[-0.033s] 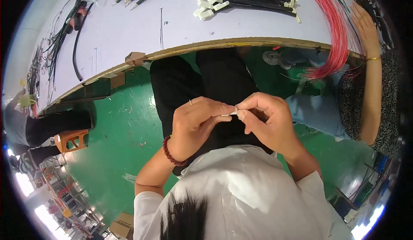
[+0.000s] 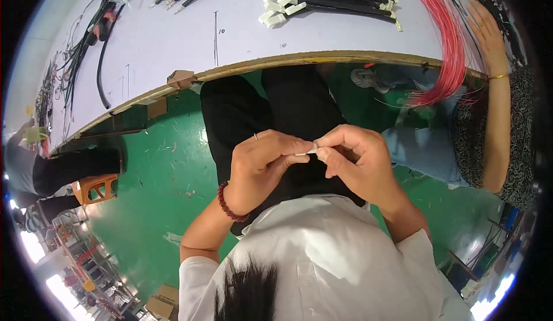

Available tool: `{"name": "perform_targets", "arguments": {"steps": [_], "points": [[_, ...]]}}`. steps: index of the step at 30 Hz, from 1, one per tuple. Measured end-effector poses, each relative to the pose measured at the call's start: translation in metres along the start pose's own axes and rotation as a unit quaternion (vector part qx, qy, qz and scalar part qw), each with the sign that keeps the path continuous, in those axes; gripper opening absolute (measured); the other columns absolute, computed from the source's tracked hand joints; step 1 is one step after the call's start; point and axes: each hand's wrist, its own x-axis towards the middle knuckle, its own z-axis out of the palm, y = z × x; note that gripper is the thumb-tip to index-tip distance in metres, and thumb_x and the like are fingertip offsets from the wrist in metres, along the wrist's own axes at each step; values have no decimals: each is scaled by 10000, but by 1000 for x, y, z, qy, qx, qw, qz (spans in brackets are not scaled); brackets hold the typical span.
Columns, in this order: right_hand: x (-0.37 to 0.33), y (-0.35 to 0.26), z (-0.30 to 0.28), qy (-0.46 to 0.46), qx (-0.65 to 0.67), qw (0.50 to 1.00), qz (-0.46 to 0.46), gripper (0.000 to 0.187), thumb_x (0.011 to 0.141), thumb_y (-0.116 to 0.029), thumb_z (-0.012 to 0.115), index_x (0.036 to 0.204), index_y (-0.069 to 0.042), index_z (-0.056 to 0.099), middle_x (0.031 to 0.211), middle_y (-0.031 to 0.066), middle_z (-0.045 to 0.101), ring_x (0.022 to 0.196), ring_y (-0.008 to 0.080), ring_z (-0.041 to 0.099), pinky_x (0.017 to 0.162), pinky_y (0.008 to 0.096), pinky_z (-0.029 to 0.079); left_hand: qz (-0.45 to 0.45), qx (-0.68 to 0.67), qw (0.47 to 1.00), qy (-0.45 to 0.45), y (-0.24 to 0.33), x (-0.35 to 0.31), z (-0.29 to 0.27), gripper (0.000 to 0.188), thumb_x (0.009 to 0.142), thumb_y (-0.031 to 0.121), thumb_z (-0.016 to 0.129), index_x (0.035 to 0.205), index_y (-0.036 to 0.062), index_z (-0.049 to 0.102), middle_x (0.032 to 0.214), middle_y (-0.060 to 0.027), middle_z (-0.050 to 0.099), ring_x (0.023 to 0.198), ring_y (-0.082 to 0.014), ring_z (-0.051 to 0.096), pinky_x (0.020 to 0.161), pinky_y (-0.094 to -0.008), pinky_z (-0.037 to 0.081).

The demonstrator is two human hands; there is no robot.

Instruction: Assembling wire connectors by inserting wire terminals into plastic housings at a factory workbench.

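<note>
Two hands (image 2: 253, 162) (image 2: 366, 162), curled inward, pinching white piece (image 2: 311, 150)

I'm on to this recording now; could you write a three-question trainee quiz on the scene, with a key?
1. True or false: the fingertips of the left hand and the right hand meet at a small white part.
2. Where is the dark red bead bracelet? A) on the right wrist; B) on the left wrist; C) on the table.
3. Fill in: the bundle of pink wires lies to the ____ of the black cables with white ends.

Key: 1. True. 2. B. 3. Right.
</note>
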Motion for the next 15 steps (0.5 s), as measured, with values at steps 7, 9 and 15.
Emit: {"name": "perform_targets", "arguments": {"steps": [7, 9, 15], "points": [[7, -5, -9, -23, -139, 986, -85, 122, 837, -41, 627, 940, 20, 649, 779, 45, 590, 653, 71, 536, 551, 206, 415, -190, -281, 939, 53, -14, -15, 7, 148, 838, -40, 647, 985, -32, 630, 938, -99, 666, 853, -133, 639, 765, -242, 523], [7, -7, -8, -22, -131, 989, -64, 119, 831, -43, 633, 931, 21, 646, 772, 45, 582, 660, 74, 534, 547, 209, 412, -183, -290, 938, 50, -14, -13, 7, 152, 845, -42, 638, 996, -35, 621, 940, -98, 664, 854, -131, 639, 775, -240, 524], [14, -13, -4, -28, -156, 985, -75, 79, 826, -38, 633, 880, 19, 629, 761, 47, 566, 640, 86, 512, 525, 215, 389, -169, -291, 939, 64, -11, -9, 3, 144, 842, -47, 638, 985, -33, 627, 937, -99, 665, 858, -133, 639, 774, -243, 523]]}}
